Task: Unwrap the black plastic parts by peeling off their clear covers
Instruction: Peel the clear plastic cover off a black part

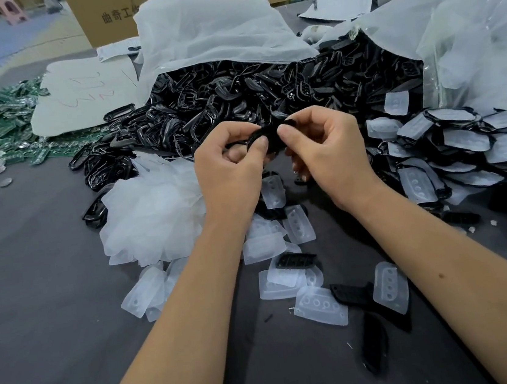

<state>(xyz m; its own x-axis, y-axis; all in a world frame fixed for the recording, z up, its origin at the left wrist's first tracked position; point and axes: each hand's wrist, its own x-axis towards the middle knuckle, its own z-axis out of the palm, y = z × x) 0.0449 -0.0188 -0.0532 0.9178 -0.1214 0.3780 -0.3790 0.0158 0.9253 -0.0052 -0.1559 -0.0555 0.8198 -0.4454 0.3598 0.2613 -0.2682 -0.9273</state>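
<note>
Head view: both hands, left (230, 166) and right (323, 148), pinch one black part (266, 137) between thumbs and fingers, raised over the surface (39, 282). That grip probably steadies it for peeling its cover.

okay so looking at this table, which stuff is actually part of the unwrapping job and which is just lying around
Job:
black plastic part pinched by left hand and right hand
covered black parts
peeled clear covers

Lying about:
green circuit boards
brown cardboard box
white paper sheets
</note>
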